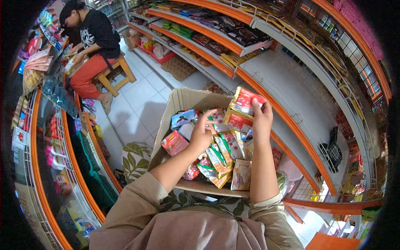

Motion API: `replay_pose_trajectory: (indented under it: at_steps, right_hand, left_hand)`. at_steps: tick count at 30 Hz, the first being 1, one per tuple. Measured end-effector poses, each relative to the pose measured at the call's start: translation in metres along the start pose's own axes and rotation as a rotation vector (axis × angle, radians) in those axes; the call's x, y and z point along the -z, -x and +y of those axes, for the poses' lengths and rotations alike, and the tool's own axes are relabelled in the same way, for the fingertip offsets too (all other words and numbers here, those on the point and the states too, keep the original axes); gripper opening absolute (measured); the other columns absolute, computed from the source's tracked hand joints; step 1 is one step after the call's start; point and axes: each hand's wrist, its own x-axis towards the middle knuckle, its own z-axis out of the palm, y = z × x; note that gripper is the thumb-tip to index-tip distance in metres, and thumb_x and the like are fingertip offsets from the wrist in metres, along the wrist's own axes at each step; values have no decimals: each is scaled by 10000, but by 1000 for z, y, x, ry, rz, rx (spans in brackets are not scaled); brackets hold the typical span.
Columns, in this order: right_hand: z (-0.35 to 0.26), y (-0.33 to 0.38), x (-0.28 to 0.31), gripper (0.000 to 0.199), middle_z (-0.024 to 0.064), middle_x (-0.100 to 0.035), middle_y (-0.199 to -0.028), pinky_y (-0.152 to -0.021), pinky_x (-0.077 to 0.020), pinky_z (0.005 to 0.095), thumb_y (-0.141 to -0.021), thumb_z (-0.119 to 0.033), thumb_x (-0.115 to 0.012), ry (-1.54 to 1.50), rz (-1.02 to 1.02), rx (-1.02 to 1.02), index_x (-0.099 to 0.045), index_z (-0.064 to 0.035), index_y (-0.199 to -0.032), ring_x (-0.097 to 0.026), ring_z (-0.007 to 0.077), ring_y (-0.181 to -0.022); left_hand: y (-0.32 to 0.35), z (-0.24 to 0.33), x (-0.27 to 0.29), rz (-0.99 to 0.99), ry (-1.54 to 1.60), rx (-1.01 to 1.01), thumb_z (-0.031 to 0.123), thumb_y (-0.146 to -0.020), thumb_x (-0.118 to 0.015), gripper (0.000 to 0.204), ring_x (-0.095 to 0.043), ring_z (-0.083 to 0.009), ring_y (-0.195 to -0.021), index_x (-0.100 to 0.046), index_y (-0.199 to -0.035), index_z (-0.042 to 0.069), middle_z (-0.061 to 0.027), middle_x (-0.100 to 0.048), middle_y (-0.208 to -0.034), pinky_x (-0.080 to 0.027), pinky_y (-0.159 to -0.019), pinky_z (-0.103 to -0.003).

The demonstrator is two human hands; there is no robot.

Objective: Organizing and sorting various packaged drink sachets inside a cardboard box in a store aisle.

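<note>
My right hand (263,121) grips a joined pair of red and gold sachets (241,121) over the right side of an open cardboard box (193,98), thumb on top. My left hand (203,134) hovers above the box's contents, fingers apart and nothing held. Inside lie several mixed packets: a pink-red pack (174,143) at the left, a blue pack (183,118) near the far wall, white-and-green sachets (229,143) in the middle and a cream pouch (241,175) at the near right. My hands and the upper packets hide part of the pile.
Orange-edged shelves (287,112) rise close on the right, and others with hanging goods (58,158) stand on the left. Another person (98,37) sits on a wooden stool (118,75) at the far left, handling something. White floor tiles (137,83) run between. Leaf-patterned cloth (135,160) shows under the box.
</note>
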Motion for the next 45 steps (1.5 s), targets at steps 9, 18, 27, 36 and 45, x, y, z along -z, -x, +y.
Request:
replay_pose_trajectory:
  at_steps: [9, 18, 27, 36, 45]
  right_hand:
    - [26, 9, -20, 339, 97, -624, -994, -787, -508, 320, -930, -322, -534, -720, -274, -638, -564, -26, -1094, -615, 182, -879]
    - [15, 14, -24, 324, 104, -630, -1024, -814, -516, 343, -856, -227, -641, -498, -411, -623, -557, -13, -1085, -630, 221, -924]
    - [33, 17, -29, 419, 124, -619, -886, -733, -479, 303, -778, -313, -732, 345, -124, 77, -564, 29, -952, -593, 151, -773]
    - [12, 35, -40, 570, 128, -645, -835, -631, -505, 308, -666, -268, -824, 708, -485, -23, -497, 25, -1029, -624, 179, -722]
    - [-7, 19, -21, 191, 46, -585, -811, -610, -458, 261, -713, -120, -763, 307, -297, 101, -597, -27, -725, -567, 124, -670]
  left_hand:
    - [-22, -18, 24, -93, 562, 130, 255, -885, -471, 445, -505, -215, -1110, -471, -1253, 6, -103, -560, -1191, -381, -945, -324]
    - [-24, 4, 33, -101, 648, 428, 312, -919, -504, 380, -541, -167, -1068, -552, -1179, 39, -75, -600, -1141, -392, -943, -323]
    - [-24, -19, 40, 412, 360, 343, 220, -948, -505, 254, -571, -88, -776, -621, -1004, 0, -35, -640, -883, -459, -722, -240]
    - [-31, -15, 38, 327, 217, 280, 267, -937, -544, 271, -561, -86, -788, -558, -1032, 13, -31, -602, -887, -454, -718, -228]
    - [-28, -27, 35, 206, -142, 248, 75, -718, -657, 464, -545, -198, -941, -472, -1138, 6, -109, -548, -1009, -454, -823, -321]
